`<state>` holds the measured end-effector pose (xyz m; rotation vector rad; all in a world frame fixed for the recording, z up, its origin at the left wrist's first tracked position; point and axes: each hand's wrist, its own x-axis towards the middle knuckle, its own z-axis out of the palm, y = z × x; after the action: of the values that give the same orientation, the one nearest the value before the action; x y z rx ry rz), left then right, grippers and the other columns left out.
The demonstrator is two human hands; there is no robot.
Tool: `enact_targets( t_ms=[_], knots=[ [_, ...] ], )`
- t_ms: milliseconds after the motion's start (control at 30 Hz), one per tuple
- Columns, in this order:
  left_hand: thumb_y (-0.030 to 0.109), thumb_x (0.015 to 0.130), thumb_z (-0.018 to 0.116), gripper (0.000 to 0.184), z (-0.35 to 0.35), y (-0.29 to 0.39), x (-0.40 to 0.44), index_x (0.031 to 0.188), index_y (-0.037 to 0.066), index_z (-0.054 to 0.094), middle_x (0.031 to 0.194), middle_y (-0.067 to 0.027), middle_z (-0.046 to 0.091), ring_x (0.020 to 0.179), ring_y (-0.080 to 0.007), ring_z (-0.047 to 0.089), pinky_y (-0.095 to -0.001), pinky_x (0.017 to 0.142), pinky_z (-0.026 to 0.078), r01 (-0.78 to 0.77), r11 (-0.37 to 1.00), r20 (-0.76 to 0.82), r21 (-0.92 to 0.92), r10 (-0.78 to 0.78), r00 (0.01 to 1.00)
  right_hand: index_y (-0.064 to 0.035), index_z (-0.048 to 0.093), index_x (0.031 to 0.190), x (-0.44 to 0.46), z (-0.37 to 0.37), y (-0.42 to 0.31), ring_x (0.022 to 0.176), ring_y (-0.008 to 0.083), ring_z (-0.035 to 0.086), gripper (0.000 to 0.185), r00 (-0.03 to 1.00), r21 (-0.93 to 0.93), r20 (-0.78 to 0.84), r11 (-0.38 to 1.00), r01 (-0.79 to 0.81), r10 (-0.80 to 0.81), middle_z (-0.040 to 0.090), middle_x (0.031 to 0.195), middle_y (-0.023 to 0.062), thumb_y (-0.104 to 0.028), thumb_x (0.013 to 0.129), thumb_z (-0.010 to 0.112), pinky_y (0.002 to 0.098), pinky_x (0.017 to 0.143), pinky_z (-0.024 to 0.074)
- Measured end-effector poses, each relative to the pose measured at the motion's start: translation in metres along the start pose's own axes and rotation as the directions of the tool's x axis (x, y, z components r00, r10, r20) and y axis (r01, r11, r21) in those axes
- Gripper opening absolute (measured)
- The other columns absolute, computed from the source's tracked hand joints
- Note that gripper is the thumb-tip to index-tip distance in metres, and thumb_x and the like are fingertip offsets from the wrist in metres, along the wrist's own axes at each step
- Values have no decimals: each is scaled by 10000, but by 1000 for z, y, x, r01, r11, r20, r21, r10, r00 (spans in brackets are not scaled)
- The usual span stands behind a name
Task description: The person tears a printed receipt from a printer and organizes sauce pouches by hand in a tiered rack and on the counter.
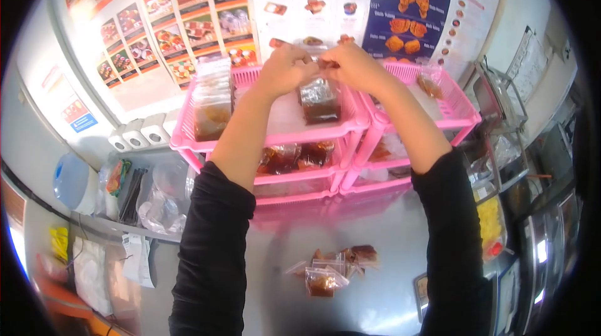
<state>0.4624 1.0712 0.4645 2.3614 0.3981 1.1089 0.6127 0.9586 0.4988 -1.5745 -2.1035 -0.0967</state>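
Wall behind hung with food posters (172, 17); the blue poster (410, 26) reads "POTONGAN AYAM", its smaller captions too blurred to read. Left hand (288, 70) and right hand (355, 68) nearly meet above the back of a pink basket (354, 125), fingers curled inward around something clear — cannot tell how firmly either holds. Just below them, in the basket, clear packets (321, 111) of brown contents. More packets stand in a row along the basket's left side; dark reddish ones lie on the tier beneath. Right-hand basket (432, 124): one small brown packet (429, 87). Nearer, small brown sachets (322, 283) heaped on the metal surface (369, 223). Far left, a printed slip (138, 259) — text illegible.
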Motion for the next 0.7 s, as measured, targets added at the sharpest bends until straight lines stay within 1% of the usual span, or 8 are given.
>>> enact_targets(
  t_ms=[67, 100, 133, 200, 300, 367, 567, 700],
  knots=[
    [287, 635, 655, 302, 7, -10, -3, 812, 43, 676, 792, -199, 637, 798, -302, 632, -381, 729, 491, -129, 975, 132, 179, 106, 986, -81, 648, 844, -2, 11, 12, 697, 305, 626, 126, 994, -34, -49, 995, 99, -101, 639, 760, 145, -117, 733, 600, 395, 624, 481],
    [303, 611, 661, 316, 10, -14, -5, 804, 55, 683, 801, -191, 643, 810, -304, 631, -379, 742, 493, -30, 981, 108, 193, 9, 994, -92, 635, 952, -4, 11, 9, 732, 314, 625, 217, 999, -98, -33, 995, 23, -27, 634, 776, 168, -136, 743, 602, 389, 653, 482],
    [319, 588, 667, 329, 13, -14, -7, 797, 66, 690, 810, -182, 648, 822, -306, 631, -376, 755, 495, 76, 977, 87, 201, -95, 992, -77, 607, 1041, -24, 3, -14, 751, 281, 639, 266, 971, -219, -215, 974, 55, -103, 647, 850, 171, -169, 793, 579, 385, 660, 486],
    [212, 657, 609, 251, 4, 4, -3, 763, -7, 670, 698, -191, 639, 685, -284, 627, -374, 658, 490, 20, 964, 216, 265, -80, 973, -54, 586, 1023, -77, 23, -6, 793, 243, 634, 248, 991, 297, -30, 948, -115, 130, 637, 894, 137, -222, 849, 528, 373, 671, 488],
    [208, 650, 609, 251, 7, 10, -7, 764, -6, 672, 706, -199, 638, 689, -286, 628, -375, 663, 492, 0, 972, 171, 237, -42, 984, -69, 593, 850, -156, 2, -107, 775, 248, 611, 164, 987, 42, 146, 997, 60, -65, 594, 747, 101, -209, 840, 508, 372, 667, 481],
    [206, 645, 609, 251, 3, 12, -8, 765, -5, 673, 712, -204, 638, 691, -288, 629, -376, 666, 493, -27, 969, 130, 246, -5, 991, -92, 601, 836, -221, 38, -121, 746, 246, 598, 104, 775, -184, 623, 983, 12, 107, 578, 732, 77, -154, 766, 556, 400, 664, 486],
    [208, 639, 618, 239, 6, 7, -6, 749, 2, 676, 719, -209, 636, 691, -290, 626, -373, 651, 491, 47, 973, 137, 228, -80, 987, -75, 587, 780, -334, 103, -108, 738, 269, 611, 63, 676, -275, 610, 910, -309, 414, 599, 759, 96, -133, 755, 583, 370, 636, 496],
    [214, 624, 639, 227, 7, 20, -7, 728, 15, 673, 718, -179, 643, 702, -300, 615, -378, 639, 486, 183, 953, 156, 240, -224, 962, -56, 609, 797, -312, 72, -99, 709, 277, 610, 92, 762, -181, 546, 937, -299, 348, 607, 777, 107, -80, 709, 620, 370, 598, 489]
  ],
)
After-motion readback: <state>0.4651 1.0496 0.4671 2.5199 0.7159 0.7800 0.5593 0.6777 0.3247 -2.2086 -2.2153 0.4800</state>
